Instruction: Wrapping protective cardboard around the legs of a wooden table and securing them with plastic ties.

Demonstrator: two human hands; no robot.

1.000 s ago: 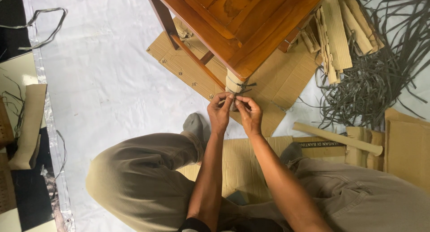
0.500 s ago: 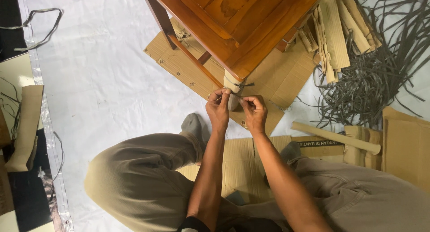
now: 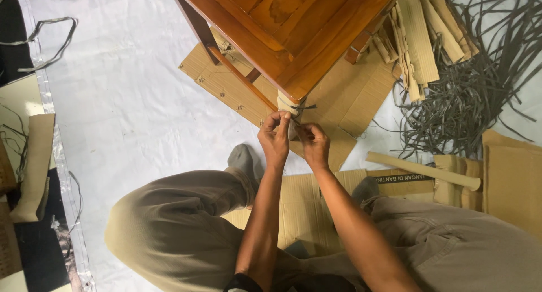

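While the view runs from the left edge rightward, entries follow in that order.

Far left: a loose grey strap loop [image 3: 52, 37] lies at the edge of the white sheet [image 3: 124, 111], with a folded cardboard piece [image 3: 35, 167] just below it.
Knee: person's left knee [image 3: 169, 224] in khaki trousers, a grey-socked foot [image 3: 244, 162] beside it.
Left hand: left hand [image 3: 275, 138] raised to the table leg, fingers pinched together on a dark strap [image 3: 299, 110] (the contact point itself is small and partly hidden).
Wrapped leg: cardboard-wrapped leg [image 3: 289, 103] under the corner of the wooden table [image 3: 293, 27]; the strap circles it, short ends sticking out to the right.
Right hand: right hand [image 3: 314, 145] touching the left, fingers curled shut at the same strap just below the wrap.
Floor under table: flat cardboard sheet [image 3: 226, 83].
Right of hands: cardboard tube [image 3: 423, 169] lying near the right knee.
Upper right: stacked cardboard strips [image 3: 420, 38], then a tangled pile of dark straps [image 3: 480, 94].
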